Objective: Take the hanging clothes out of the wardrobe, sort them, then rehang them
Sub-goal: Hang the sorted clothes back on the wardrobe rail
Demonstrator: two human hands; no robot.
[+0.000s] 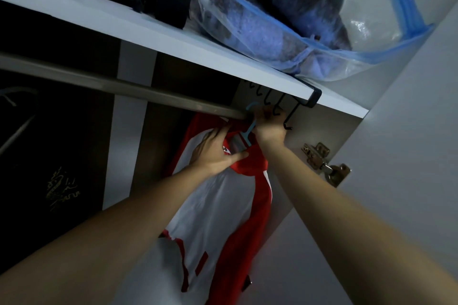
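Far left, a dark garment with gold embroidery [62, 190] hangs in the shadows, well apart from the action. Moving in along the metal rail [119, 86], the left hand [215, 153] has its thumb and fingers pinching the collar of the red-and-white jersey [218, 218], steadying it just under the rail. That jersey sits on a blue plastic hanger [247, 131], whose hook is right at the rail's end. Next, the right hand [269, 129] reaches up at the hook; its fingers are hidden behind it, so I cannot tell whether it grips the hook or only touches. Just right, black under-shelf hooks [277, 109] crowd close. The smart play here: keep the collar supported, guide the hook squarely on the rail, and steer clear of those black hooks.
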